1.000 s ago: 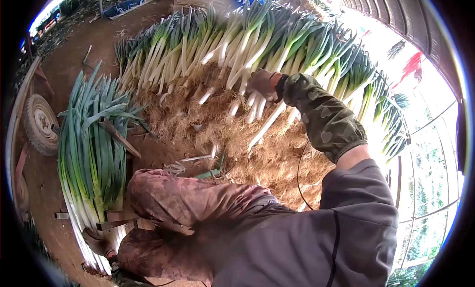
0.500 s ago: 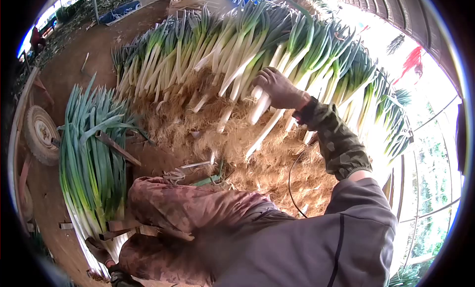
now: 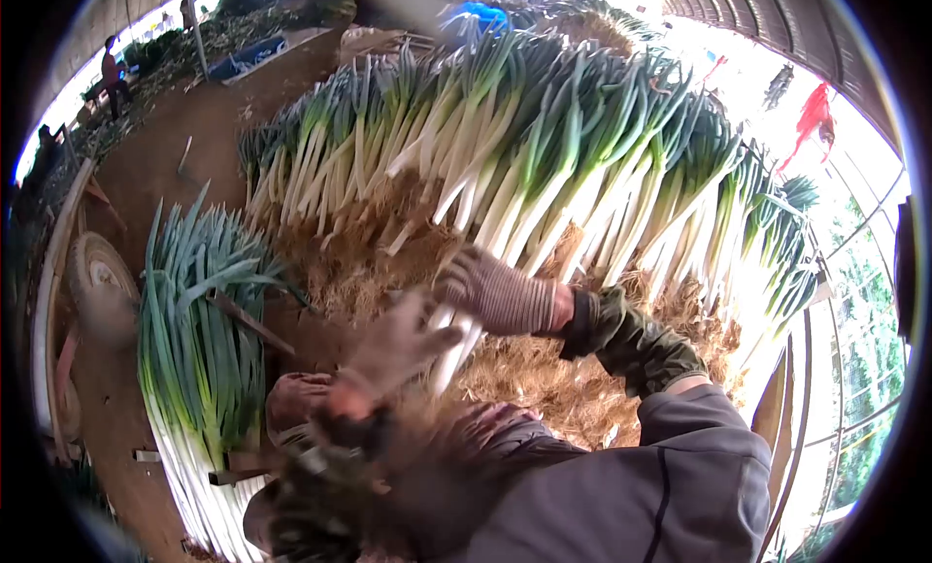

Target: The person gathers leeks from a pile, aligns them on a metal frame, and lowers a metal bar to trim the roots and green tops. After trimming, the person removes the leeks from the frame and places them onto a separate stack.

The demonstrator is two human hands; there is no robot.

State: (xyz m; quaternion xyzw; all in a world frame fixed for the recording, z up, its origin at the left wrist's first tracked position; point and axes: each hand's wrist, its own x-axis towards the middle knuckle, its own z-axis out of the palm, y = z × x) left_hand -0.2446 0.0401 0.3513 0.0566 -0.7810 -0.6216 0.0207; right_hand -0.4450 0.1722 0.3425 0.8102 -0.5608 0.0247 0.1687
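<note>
My right hand [image 3: 497,289], in a striped glove, is closed around leeks [image 3: 529,218] whose white ends stick out below it, roots toward me. Blurred by motion, my left hand [image 3: 393,342] is gloved too and sits just left of those white ends, fingers spread. Whether it touches them is not clear. A long row of leeks [image 3: 388,126] lies behind, green tops pointing away, over a mass of brown roots [image 3: 544,369]. To the left, a separate bundle of leeks [image 3: 199,340] rests in a holder with wooden bars [image 3: 250,322].
A wheel [image 3: 102,267] and a curved rail [image 3: 60,272] stand at the far left. Blue plastic [image 3: 476,21] shows behind the row. Another person [image 3: 112,76] is far back at the upper left. A red cloth [image 3: 814,121] hangs at the right.
My right hand has drawn back toward me with the leeks. My left hand has come up from the lower left to beside it. The view has shifted slightly.
</note>
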